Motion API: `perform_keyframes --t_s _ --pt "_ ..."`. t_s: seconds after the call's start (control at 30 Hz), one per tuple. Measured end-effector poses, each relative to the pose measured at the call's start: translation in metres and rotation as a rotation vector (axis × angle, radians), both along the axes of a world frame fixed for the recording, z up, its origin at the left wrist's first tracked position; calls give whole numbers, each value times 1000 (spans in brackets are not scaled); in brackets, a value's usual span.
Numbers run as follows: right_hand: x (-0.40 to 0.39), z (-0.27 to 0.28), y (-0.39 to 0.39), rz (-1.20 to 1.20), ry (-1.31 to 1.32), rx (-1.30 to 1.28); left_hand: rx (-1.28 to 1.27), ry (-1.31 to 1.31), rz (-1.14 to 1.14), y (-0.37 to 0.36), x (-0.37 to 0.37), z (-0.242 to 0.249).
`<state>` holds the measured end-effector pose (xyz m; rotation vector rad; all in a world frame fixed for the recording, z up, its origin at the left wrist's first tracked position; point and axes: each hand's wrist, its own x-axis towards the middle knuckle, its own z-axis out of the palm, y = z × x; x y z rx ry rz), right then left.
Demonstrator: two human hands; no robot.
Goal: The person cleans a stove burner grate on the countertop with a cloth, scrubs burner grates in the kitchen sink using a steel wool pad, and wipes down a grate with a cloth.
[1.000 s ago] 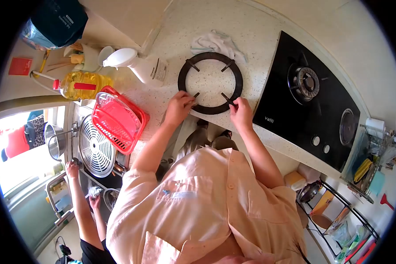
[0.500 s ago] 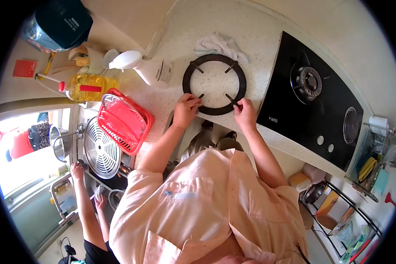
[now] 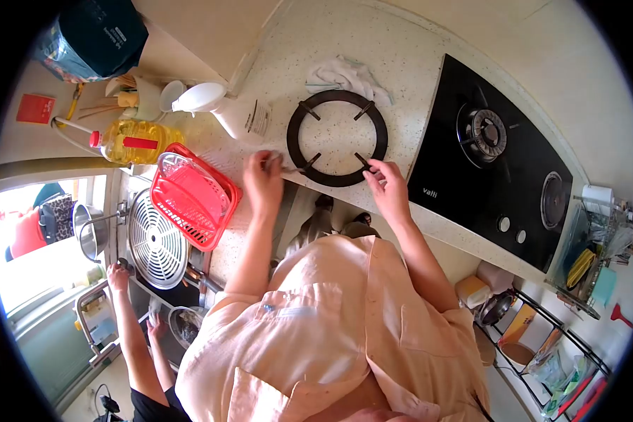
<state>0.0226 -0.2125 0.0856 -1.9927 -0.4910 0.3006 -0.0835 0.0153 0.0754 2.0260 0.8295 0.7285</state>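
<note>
A black ring-shaped pan support with several short prongs lies on the speckled counter. My right hand is at its near right edge, thumb and forefinger pinching the rim beside a prong. Left of the ring, my left hand is raised off it, fingers curled around a small greyish thing that is blurred and mostly hidden. A crumpled white cloth lies just behind the ring.
A black gas hob is on the right. To the left are a white spray bottle, a red basket and an oil bottle. Another person's hands are at the sink. A wire rack stands lower right.
My left hand has left the ring's near edge and moved left. My right hand stays at the near right rim. The view has shifted slightly.
</note>
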Motion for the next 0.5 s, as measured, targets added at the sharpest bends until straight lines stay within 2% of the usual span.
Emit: perform_keyframes --t_s 0.07,0.1,0.2,0.27,0.3,0.33,0.4,0.47,0.5 --pt "-5 -5 5 67 51 65 -36 114 -6 9 -18 26" --pt "-7 -7 9 104 109 112 -455 180 32 3 -16 49" --pt "-18 -14 27 233 333 262 -948 -67 -102 -13 -4 39" --pt "-23 -11 35 99 845 497 -1234 -214 -205 -35 12 24" --pt "-24 -10 35 23 1097 613 -1286 -249 -232 -48 22 25" --pt "-21 -7 32 8 1125 638 -1281 -264 -205 -59 33 18" --pt "-15 -3 21 -25 1184 683 -1085 -168 -196 -76 47 11" --pt "-8 -4 10 -89 1136 669 -230 -102 -384 -86 51 -6" --pt "-6 -7 3 -95 1095 662 -308 2 -443 -97 51 5"
